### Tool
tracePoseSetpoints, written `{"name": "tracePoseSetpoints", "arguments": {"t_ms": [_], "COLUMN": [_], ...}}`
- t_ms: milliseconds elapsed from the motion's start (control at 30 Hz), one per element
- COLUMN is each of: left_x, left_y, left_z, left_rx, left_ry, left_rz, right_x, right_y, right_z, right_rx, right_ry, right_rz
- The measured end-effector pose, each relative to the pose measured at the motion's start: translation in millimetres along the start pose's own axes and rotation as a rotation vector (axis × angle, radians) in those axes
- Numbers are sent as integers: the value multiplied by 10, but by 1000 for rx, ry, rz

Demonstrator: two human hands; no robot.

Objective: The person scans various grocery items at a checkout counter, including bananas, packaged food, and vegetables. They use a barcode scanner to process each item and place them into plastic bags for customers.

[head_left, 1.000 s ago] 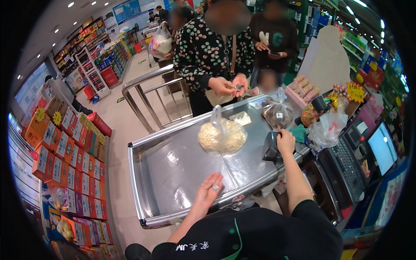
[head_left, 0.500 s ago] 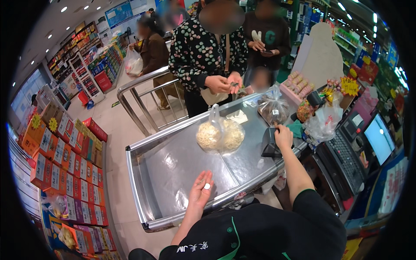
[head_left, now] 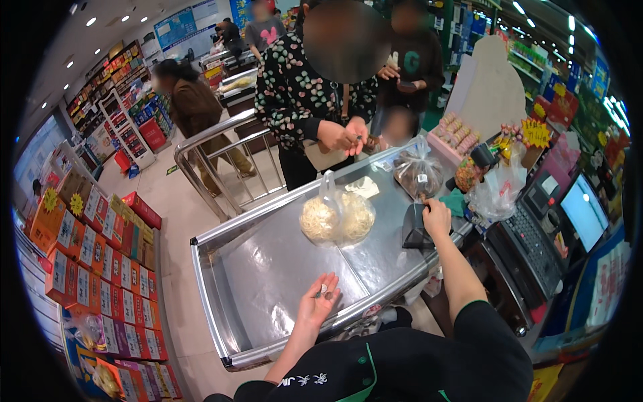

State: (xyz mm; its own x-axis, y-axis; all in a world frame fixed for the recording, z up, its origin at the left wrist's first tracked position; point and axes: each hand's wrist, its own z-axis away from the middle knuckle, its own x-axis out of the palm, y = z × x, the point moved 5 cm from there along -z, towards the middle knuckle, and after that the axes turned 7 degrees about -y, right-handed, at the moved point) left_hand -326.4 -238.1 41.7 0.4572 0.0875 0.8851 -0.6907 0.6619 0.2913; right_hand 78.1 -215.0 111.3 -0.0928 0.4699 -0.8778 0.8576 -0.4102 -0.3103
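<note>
Before you stands a metal-topped desk (head_left: pixel 268 275) with a silvery rim, and past its far side a steel railing (head_left: pixel 214 132) rises from the pale tiled floor (head_left: pixel 167 201). To your left you have a bright window (head_left: pixel 43 147), a white rack (head_left: pixel 124 127) and full wall shelves (head_left: pixel 110 74). Round lights (head_left: pixel 90 21) dot the white ceiling (head_left: pixel 110 30); a blue board (head_left: pixel 173 33) hangs on the back wall. Strip lights (head_left: pixel 571 23) shine over your right.

centre: bag (head_left: pixel 338 219) on worktop (head_left: pixel 261 275) | lower centre: coins (head_left: pixel 325 292) on left hand (head_left: pixel 317 305) | right of bag: right hand (head_left: pixel 437 218) at device (head_left: pixel 415 232) | far right: keyboard (head_left: pixel 532 238), screen (head_left: pixel 584 211) | left: stacked boxes (head_left: pixel 100 258) | behind worktop: railing (head_left: pixel 218 130)
</note>
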Motion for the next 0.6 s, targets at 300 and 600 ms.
{"name": "tracePoseSetpoints", "arguments": {"t_ms": [300,600], "left_x": [-240,-261], "left_y": [-183,-432], "left_z": [-226,-121], "left_rx": [-133,-227], "left_ry": [181,92], "left_rz": [156,114], "right_x": [23,69], "right_y": [38,74], "right_z": [-37,-7], "right_rx": [14,-11], "right_ry": [22,35], "right_rz": [23,-3]}}
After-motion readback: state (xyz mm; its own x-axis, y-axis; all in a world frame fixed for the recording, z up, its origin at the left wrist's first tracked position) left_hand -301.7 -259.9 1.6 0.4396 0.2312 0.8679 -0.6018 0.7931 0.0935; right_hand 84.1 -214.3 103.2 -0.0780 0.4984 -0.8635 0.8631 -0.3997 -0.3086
